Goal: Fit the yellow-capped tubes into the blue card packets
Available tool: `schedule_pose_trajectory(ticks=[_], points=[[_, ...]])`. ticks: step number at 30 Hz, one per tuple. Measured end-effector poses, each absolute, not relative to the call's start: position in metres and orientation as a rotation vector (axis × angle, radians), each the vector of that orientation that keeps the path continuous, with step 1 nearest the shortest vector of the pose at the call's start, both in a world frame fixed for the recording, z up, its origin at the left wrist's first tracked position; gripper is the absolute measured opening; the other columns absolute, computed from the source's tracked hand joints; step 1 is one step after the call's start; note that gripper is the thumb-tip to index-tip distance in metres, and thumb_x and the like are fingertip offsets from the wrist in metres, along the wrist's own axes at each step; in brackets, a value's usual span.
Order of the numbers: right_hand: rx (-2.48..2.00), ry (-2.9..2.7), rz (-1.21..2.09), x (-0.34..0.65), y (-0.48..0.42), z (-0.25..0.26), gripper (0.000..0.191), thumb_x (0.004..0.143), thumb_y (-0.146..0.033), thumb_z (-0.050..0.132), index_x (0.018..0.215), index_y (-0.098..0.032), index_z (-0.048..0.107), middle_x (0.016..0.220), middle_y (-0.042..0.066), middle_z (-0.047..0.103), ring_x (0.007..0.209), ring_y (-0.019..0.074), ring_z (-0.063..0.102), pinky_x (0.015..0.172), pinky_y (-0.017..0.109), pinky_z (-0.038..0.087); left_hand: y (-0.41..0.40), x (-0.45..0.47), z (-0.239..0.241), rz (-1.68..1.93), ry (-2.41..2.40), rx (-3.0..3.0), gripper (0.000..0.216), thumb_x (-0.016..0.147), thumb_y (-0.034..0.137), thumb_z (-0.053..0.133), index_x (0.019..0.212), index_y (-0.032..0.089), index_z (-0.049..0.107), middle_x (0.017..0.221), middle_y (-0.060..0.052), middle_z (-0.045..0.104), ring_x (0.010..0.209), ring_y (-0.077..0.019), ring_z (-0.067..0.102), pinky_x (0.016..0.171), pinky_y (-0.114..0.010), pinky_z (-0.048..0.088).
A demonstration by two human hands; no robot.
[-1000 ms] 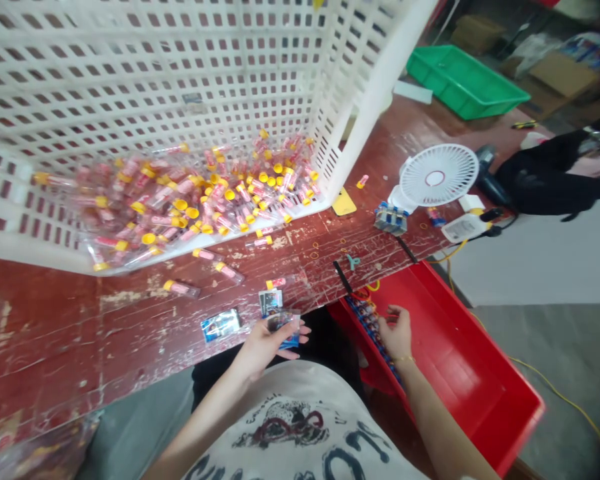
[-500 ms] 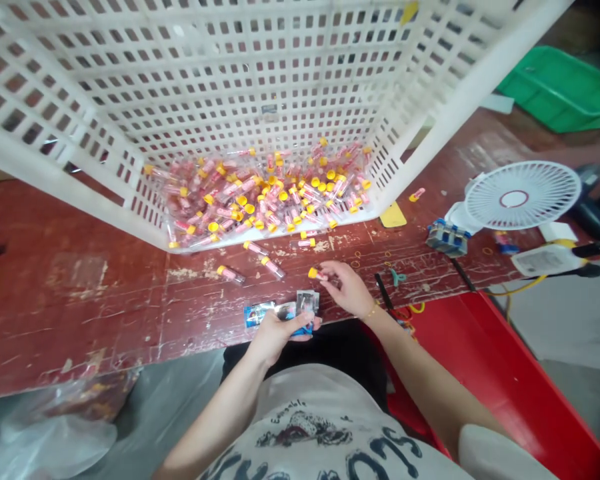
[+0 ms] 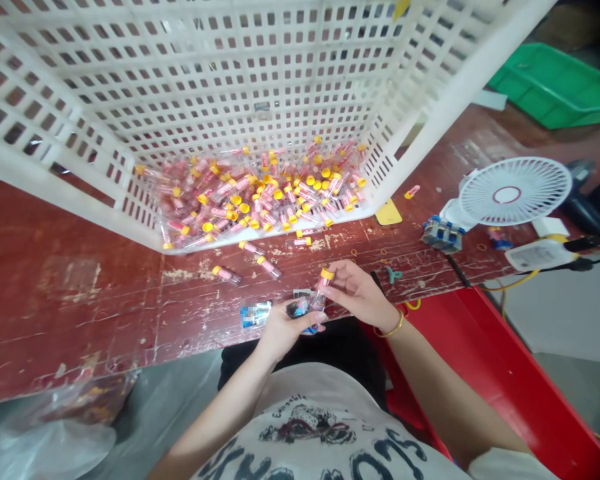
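Observation:
My right hand (image 3: 356, 292) pinches a small clear tube with a yellow cap (image 3: 321, 287), held upright over the front edge of the red-brown table (image 3: 80, 293). My left hand (image 3: 280, 328) is closed on a shiny blue packet (image 3: 300, 311), touching the tube's lower end. Another blue packet (image 3: 255, 313) lies on the table just left of my left hand. A big white lattice crate (image 3: 240, 87) lies tipped on its side, with several pink yellow-capped tubes (image 3: 260, 193) heaped at its mouth. A few loose tubes (image 3: 226, 273) lie in front of it.
A red bin (image 3: 510, 373) stands below the table's right end. A small white fan (image 3: 510, 193), a blue-and-white clip block (image 3: 443, 233), a white charger with a yellow cable (image 3: 537, 255) and a green tray (image 3: 555, 83) are to the right. A clear plastic bag (image 3: 45, 440) lies lower left.
My right hand came out of the red bin to the table, picked up a yellow-capped tube and brought it to the packet in my left hand. The view swung left.

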State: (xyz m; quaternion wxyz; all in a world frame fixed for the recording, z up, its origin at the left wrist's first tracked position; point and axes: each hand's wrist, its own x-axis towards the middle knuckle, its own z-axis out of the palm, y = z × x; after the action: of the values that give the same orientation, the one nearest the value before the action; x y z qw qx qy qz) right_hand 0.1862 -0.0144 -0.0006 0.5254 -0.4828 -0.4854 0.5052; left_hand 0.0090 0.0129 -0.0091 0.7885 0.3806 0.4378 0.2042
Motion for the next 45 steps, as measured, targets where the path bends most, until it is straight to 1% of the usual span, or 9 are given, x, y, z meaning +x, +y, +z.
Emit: schedule_pose_trajectory(ticks=[3,6,8,12,19,29,35,41,45], points=[[-1.193,-1.214,1.314,0.181,-0.023,-0.003,0.030,0.079,-0.035,0.066,0.098,-0.023,0.047,0.090,0.002,0.061,0.082,0.0151,0.062,0.075,0.033,0.054,0.010,0.015,-0.006,0.469,0.914,0.668,0.038,0.065,0.039,0.079,0.092,0.013,0.070,0.081,-0.007,0.072,0.069,-0.0192,0.068,0.065,-0.031,0.056],[-1.274,-1.337,1.245,0.167,-0.039,-0.009,0.069,0.058,-0.030,0.083,0.112,-0.024,0.039,0.107,0.006,0.055,0.093,0.0188,0.060,0.077,0.033,0.054,0.011,0.024,-0.003,0.466,0.918,0.570,0.040,0.067,0.040,0.078,0.092,0.011,0.070,0.081,-0.009,0.073,0.069,-0.0193,0.068,0.065,-0.031,0.056],[-1.385,-1.350,1.037,0.158,-0.047,-0.015,0.078,0.053,-0.026,0.085,0.115,-0.025,0.037,0.113,0.008,0.050,0.097,0.0204,0.058,0.080,0.035,0.053,0.011,0.028,-0.001,0.463,0.903,0.547,0.040,0.067,0.041,0.077,0.093,0.010,0.070,0.084,-0.011,0.073,0.072,-0.0199,0.069,0.065,-0.031,0.056],[-1.490,-1.305,0.786,0.151,-0.053,-0.026,0.063,0.061,-0.018,0.074,0.112,-0.025,0.037,0.102,0.005,0.052,0.090,0.0193,0.059,0.080,0.035,0.052,0.011,0.026,0.001,0.397,0.879,0.585,0.041,0.066,0.040,0.079,0.094,0.011,0.070,0.084,-0.010,0.073,0.073,-0.0188,0.069,0.067,-0.027,0.054],[-1.467,-1.238,0.812,0.147,-0.056,-0.024,0.063,0.062,-0.016,0.068,0.112,-0.026,0.031,0.096,0.003,0.052,0.086,0.0175,0.059,0.068,0.029,0.053,0.005,0.022,0.000,0.379,0.892,0.623,0.037,0.063,0.038,0.080,0.088,0.013,0.070,0.075,-0.006,0.072,0.066,-0.0147,0.065,0.065,-0.024,0.050],[-1.427,-1.207,0.853,0.153,-0.056,-0.022,0.062,0.061,-0.018,0.075,0.110,-0.024,0.039,0.099,0.004,0.052,0.088,0.0179,0.058,0.075,0.031,0.052,0.004,0.025,-0.005,0.400,0.885,0.661,0.034,0.065,0.037,0.079,0.088,0.013,0.070,0.075,-0.004,0.071,0.068,-0.0141,0.064,0.068,-0.025,0.051],[-1.348,-0.802,0.916,0.180,-0.064,-0.025,0.016,0.078,-0.032,0.066,0.082,-0.021,0.056,0.087,0.002,0.064,0.078,0.0152,0.062,0.074,0.032,0.052,0.003,0.028,-0.002,0.266,0.914,0.685,0.044,0.072,0.055,0.067,0.089,0.014,0.071,0.091,-0.012,0.072,0.075,-0.0223,0.067,0.065,-0.035,0.056],[-1.834,-0.108,0.125,0.266,-0.170,-0.086,0.032,0.071,-0.046,0.065,0.083,-0.019,0.054,0.076,-0.001,0.062,0.066,0.0119,0.062,0.067,0.028,0.053,-0.001,0.020,-0.014,0.144,0.812,0.719,0.043,0.079,0.038,0.067,0.114,0.015,0.061,0.112,-0.015,0.069,0.094,-0.0252,0.067,0.076,-0.038,0.056],[-1.997,-0.037,0.206,0.294,-0.211,-0.137,0.036,0.060,-0.049,0.069,0.069,-0.018,0.052,0.059,-0.002,0.058,0.052,0.0125,0.057,0.054,0.027,0.051,-0.003,0.017,-0.023,0.071,0.809,0.850,0.040,0.079,0.040,0.067,0.110,0.014,0.063,0.107,-0.014,0.070,0.088,-0.0240,0.069,0.076,-0.036,0.056]])
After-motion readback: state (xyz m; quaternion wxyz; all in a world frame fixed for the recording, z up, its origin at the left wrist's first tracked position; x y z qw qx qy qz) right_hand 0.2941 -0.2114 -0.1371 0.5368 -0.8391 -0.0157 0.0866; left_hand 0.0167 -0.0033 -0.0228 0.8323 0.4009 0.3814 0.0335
